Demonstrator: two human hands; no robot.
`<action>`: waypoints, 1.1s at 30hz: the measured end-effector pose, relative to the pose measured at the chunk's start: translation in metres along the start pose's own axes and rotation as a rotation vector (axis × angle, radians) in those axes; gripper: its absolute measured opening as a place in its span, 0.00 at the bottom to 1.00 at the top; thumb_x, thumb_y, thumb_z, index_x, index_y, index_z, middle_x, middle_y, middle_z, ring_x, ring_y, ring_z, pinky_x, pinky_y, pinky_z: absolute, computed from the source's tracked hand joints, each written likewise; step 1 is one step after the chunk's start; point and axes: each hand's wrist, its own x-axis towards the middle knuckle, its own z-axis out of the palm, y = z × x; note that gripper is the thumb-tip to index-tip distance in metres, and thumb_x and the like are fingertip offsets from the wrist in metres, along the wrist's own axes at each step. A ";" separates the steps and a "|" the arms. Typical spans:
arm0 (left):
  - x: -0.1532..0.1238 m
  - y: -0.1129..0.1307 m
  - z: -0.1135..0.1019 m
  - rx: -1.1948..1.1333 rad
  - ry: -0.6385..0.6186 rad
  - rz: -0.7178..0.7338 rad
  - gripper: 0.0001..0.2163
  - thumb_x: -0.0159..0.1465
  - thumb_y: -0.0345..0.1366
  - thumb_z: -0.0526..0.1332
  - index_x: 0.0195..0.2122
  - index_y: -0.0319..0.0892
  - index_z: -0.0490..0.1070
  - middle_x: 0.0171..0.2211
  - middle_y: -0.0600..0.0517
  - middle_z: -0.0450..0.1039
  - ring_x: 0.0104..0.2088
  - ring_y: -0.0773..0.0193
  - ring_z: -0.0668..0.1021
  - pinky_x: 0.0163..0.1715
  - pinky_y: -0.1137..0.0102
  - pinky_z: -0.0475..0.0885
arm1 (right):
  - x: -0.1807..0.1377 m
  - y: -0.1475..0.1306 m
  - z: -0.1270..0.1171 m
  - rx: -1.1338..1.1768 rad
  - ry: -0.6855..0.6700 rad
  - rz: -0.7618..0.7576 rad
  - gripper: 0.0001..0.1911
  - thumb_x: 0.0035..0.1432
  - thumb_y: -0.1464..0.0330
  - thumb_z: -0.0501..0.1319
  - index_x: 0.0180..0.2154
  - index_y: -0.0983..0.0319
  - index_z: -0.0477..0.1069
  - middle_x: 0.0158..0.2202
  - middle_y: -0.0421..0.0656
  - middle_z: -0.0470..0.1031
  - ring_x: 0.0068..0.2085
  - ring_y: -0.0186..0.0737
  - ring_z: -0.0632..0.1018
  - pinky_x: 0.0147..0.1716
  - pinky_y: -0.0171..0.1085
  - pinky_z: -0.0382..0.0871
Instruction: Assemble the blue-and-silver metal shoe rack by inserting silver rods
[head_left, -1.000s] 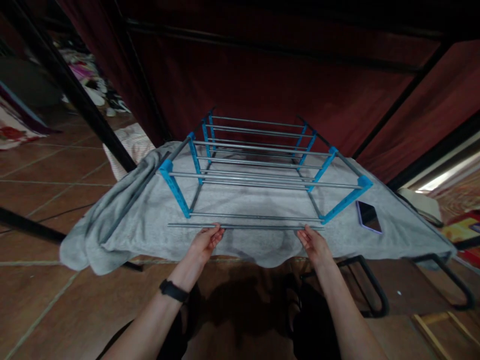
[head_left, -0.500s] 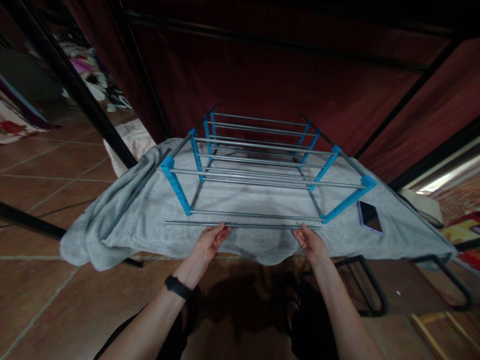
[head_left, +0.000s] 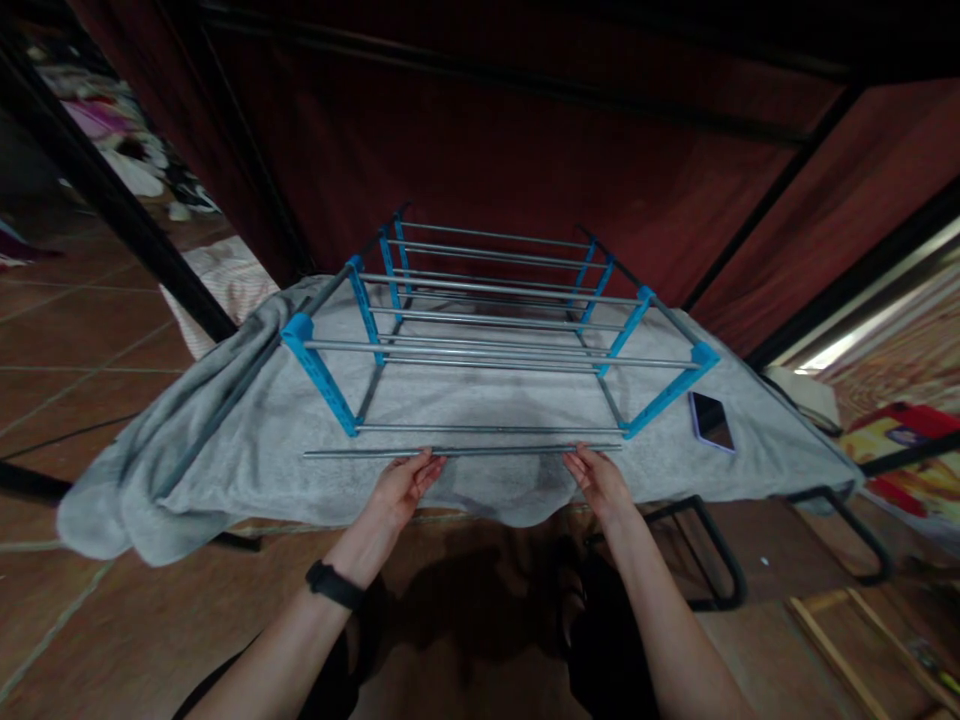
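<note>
Near the blue-and-grey tube rack (head_left: 495,355), whose far end is dim, fingertips partly cover a thin grey metal rod (head_left: 495,451) lying along its near side. The left hand (head_left: 403,482) and right hand (head_left: 598,478) each pinch it, fingers closed against thumb. The rack shows four blue posts per side; one purple-edged phone (head_left: 711,422) lies right of it. A narrow strip of grey plush blanket (head_left: 517,495) remains before the rack, ending at a wavy edge.

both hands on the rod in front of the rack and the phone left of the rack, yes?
Not left: in the head view the phone lies to the right of the rack; the left hand and right hand are on the rod in front.
</note>
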 end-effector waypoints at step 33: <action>0.005 -0.004 0.005 0.001 0.026 -0.021 0.08 0.68 0.24 0.56 0.31 0.36 0.69 0.29 0.44 0.78 0.31 0.62 0.83 0.30 0.72 0.80 | 0.004 -0.012 -0.003 0.081 0.086 0.009 0.08 0.65 0.72 0.55 0.34 0.62 0.71 0.29 0.42 0.79 0.31 0.33 0.81 0.39 0.34 0.80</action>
